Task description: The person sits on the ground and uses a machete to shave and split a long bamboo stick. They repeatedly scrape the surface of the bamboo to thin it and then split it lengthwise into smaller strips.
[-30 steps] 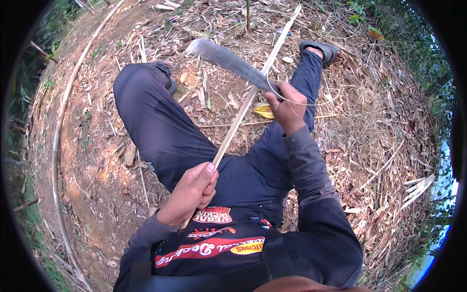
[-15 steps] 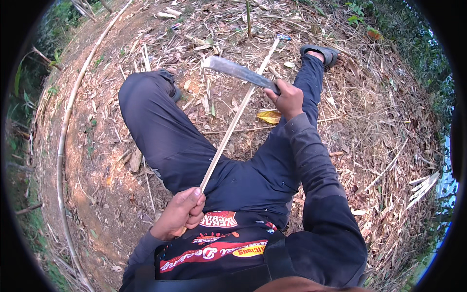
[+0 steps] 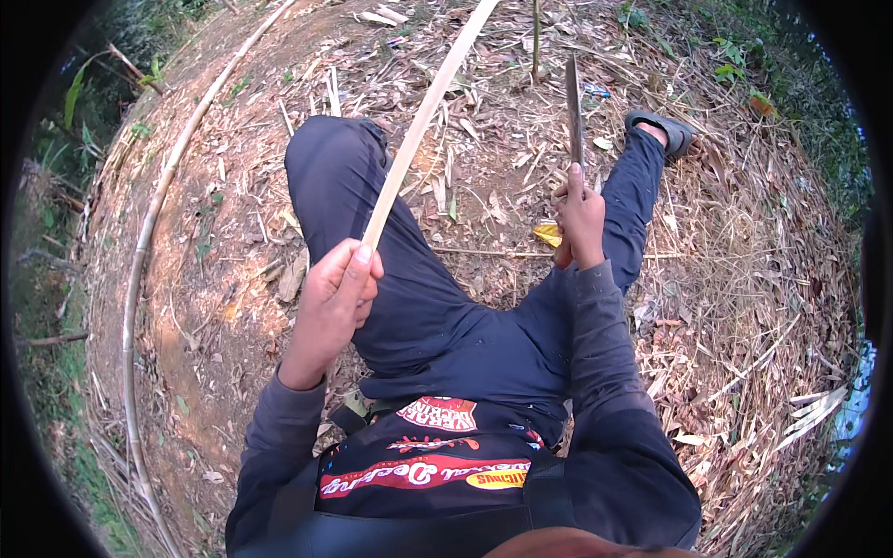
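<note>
My left hand (image 3: pixel 337 290) is closed round the lower end of a long, pale bamboo strip (image 3: pixel 420 130), thumb pressed on top. The strip slants up and away to the right, past my bent left knee, and its far end reaches the top of the view. In my right hand (image 3: pixel 582 219) is a machete (image 3: pixel 574 112), gripped by its handle with the thumb along the top. Its dark blade points away from me, nearly edge-on, above my outstretched right leg. Strip and blade are apart from each other.
A long bamboo pole (image 3: pixel 139 256) lies curved along the ground at the left. Dry leaves and shavings litter the soil, with a yellow leaf (image 3: pixel 547 233) by my right hand. A thin upright stem (image 3: pixel 536 42) stands ahead. Pale split pieces (image 3: pixel 814 414) lie far right.
The machete has swung off the strip and now points away from me instead of across to the left. My left hand has risen forward, lifting the strip. My view has shifted slightly left.
</note>
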`<act>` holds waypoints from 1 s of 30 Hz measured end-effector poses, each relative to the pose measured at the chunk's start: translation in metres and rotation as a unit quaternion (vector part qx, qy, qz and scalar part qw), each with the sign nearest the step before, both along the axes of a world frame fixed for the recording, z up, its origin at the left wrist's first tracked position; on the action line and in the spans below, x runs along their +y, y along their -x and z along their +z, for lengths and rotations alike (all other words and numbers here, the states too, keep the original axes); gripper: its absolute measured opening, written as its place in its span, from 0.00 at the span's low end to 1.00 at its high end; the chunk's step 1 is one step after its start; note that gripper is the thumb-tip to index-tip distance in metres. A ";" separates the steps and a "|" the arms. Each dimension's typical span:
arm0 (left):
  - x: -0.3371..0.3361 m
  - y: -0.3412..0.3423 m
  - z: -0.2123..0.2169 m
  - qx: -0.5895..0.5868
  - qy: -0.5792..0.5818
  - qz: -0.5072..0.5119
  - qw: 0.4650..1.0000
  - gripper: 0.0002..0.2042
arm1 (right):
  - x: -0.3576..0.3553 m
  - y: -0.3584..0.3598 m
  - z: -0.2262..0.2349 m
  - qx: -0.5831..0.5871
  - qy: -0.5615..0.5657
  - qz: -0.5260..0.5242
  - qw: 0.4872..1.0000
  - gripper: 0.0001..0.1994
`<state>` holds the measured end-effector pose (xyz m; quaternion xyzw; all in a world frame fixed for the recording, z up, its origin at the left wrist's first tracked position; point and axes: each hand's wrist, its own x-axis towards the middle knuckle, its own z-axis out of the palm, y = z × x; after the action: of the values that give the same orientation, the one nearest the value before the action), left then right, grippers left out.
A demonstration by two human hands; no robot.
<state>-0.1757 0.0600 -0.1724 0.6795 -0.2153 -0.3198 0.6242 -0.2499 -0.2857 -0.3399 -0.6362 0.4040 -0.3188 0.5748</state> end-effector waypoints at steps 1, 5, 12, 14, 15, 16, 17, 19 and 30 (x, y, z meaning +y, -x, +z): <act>0.001 -0.012 0.013 -0.067 0.018 0.039 0.997 0.14 | 0.024 0.000 0.007 -0.044 -0.054 0.029 0.997 0.29; -0.003 -0.052 0.073 -0.300 0.156 0.160 0.927 0.13 | 0.100 0.013 0.044 -0.100 -0.160 0.104 0.977 0.18; 0.015 -0.052 0.175 -0.469 0.394 0.213 0.761 0.14 | 0.184 0.019 0.102 -0.177 -0.176 0.263 0.932 0.13; 0.019 -0.046 0.185 -0.474 0.415 0.188 0.754 0.14 | 0.197 0.022 0.118 -0.189 -0.163 0.301 0.921 0.15; 0.023 -0.043 0.192 -0.485 0.425 0.179 0.743 0.13 | 0.203 0.024 0.126 -0.195 -0.157 0.315 0.915 0.17; 0.026 -0.040 0.197 -0.492 0.437 0.170 0.734 0.13 | 0.211 0.028 0.135 -0.204 -0.165 0.325 0.909 0.19; 0.028 -0.035 0.205 -0.505 0.457 0.152 0.716 0.13 | 0.215 0.027 0.139 -0.217 -0.167 0.338 0.900 0.20; 0.043 -0.026 0.222 -0.470 0.508 0.073 0.718 0.12 | 0.219 0.027 0.141 -0.234 -0.155 0.352 0.893 0.23; 0.014 0.009 0.108 -0.226 0.573 0.139 0.776 0.14 | 0.213 0.031 0.134 -0.300 -0.127 0.198 0.925 0.26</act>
<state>-0.1846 0.0736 -0.0647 0.2719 -0.3962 0.1155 0.8693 -0.2805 -0.0727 -0.2063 -0.4999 0.1157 -0.3202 0.7964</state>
